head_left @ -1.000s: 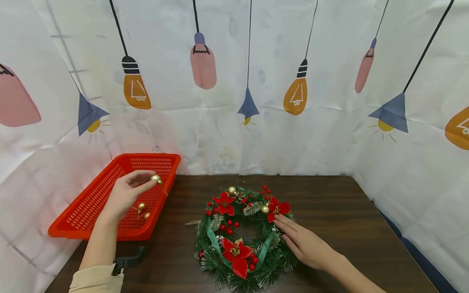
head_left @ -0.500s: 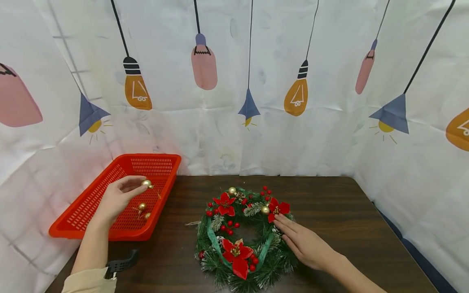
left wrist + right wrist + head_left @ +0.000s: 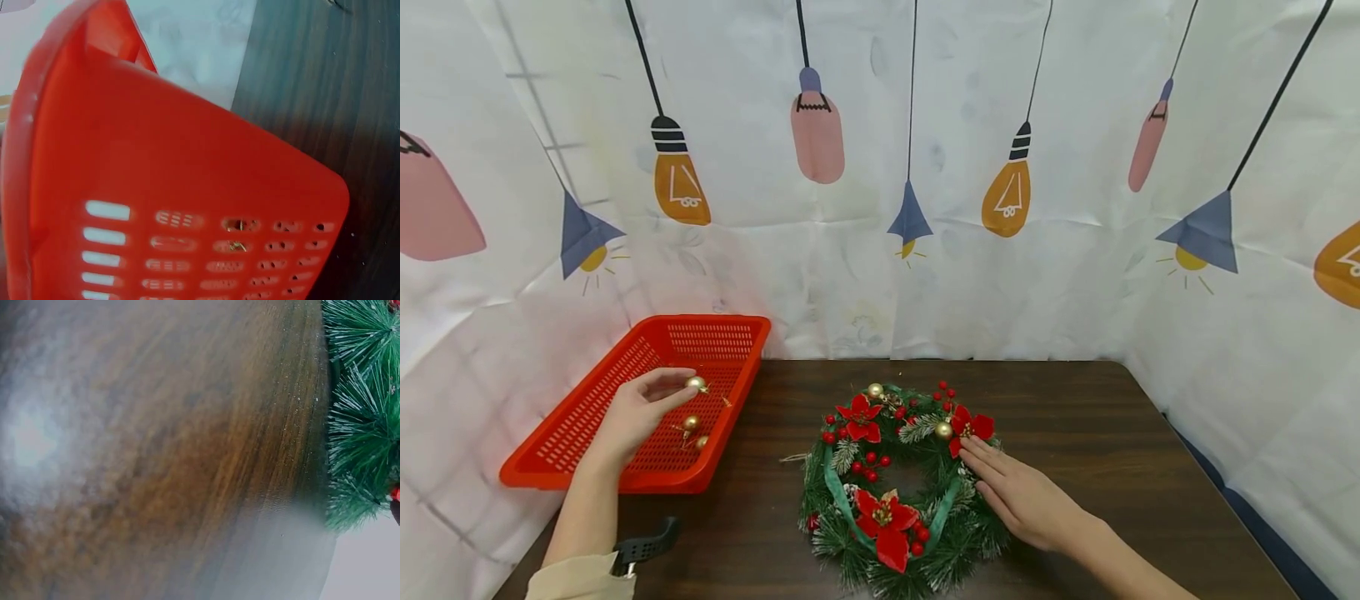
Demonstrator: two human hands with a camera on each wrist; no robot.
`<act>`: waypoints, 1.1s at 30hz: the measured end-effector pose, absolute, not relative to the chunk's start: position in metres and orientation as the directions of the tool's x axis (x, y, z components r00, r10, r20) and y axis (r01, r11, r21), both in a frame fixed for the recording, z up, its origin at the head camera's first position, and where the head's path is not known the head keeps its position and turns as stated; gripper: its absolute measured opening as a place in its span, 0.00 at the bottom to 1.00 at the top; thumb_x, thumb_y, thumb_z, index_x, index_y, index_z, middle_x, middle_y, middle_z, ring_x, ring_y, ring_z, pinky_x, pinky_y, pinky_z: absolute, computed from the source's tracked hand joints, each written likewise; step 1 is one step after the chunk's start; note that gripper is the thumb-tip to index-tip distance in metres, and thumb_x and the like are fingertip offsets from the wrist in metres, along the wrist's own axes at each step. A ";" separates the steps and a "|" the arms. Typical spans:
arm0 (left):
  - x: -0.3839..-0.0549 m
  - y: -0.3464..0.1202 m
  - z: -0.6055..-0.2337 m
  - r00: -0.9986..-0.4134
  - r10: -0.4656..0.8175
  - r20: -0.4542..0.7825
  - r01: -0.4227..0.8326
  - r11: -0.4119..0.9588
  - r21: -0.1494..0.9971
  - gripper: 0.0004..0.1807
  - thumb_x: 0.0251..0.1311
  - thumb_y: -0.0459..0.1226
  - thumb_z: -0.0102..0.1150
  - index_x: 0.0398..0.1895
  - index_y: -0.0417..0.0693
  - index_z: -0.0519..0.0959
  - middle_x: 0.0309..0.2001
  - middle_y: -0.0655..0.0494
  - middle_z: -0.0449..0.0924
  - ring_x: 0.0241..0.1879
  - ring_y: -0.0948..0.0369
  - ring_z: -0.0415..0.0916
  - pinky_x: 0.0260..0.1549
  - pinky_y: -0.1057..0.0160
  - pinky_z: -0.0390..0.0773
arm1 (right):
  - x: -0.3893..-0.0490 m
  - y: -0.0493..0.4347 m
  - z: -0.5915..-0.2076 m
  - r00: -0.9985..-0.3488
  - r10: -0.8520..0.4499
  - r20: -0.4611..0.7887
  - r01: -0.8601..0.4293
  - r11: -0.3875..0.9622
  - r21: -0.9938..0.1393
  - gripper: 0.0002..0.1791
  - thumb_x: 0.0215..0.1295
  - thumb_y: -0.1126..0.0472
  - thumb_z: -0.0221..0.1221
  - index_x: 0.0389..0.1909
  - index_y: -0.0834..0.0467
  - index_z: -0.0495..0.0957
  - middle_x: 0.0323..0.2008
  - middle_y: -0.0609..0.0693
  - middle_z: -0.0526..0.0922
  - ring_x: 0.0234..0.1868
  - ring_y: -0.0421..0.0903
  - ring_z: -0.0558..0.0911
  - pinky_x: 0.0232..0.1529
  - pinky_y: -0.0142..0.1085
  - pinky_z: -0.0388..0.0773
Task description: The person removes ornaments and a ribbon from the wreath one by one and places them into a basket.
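Observation:
Over the red basket (image 3: 730, 433), my left hand (image 3: 636, 412) pinches a small gold bauble (image 3: 697, 383) between thumb and fingers. Below it, other gold baubles (image 3: 691, 422) lie in the basket. A green wreath (image 3: 831, 533) with red poinsettias, berries and gold balls lies flat on the table. My right hand (image 3: 1026, 496) rests on the wreath's right side with straight fingers, touching a red poinsettia (image 3: 970, 423). The left wrist view shows the basket's slotted wall (image 3: 156, 150) and no hand. In the right wrist view, only the wreath's needles (image 3: 369, 425) show at the edge.
The dark wooden table (image 3: 1075, 417) carries the wreath at its middle and the basket at its left. A white curtain (image 3: 850, 283) printed with lamps hangs behind and along both sides. A black strap (image 3: 647, 546) is on the left wrist.
My left hand, holding the gold bauble, has moved left and down over the basket. The right hand has stayed on the wreath.

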State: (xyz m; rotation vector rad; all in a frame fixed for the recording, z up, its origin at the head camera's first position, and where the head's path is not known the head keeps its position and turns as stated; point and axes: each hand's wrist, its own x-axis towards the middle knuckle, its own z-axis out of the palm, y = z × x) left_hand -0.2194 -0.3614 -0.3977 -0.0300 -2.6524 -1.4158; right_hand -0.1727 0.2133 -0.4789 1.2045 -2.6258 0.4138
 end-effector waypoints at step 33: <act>-0.218 -0.373 -0.410 -0.985 -0.124 0.120 0.026 0.580 0.815 0.34 0.68 0.56 0.63 0.68 0.43 0.75 0.58 0.47 0.78 0.52 0.63 0.74 0.47 0.61 0.77 | -0.171 0.213 -0.487 -0.571 -0.660 0.488 -0.810 0.550 -0.204 0.25 0.69 0.67 0.64 0.67 0.60 0.77 0.67 0.55 0.74 0.69 0.53 0.73 0.58 0.49 0.79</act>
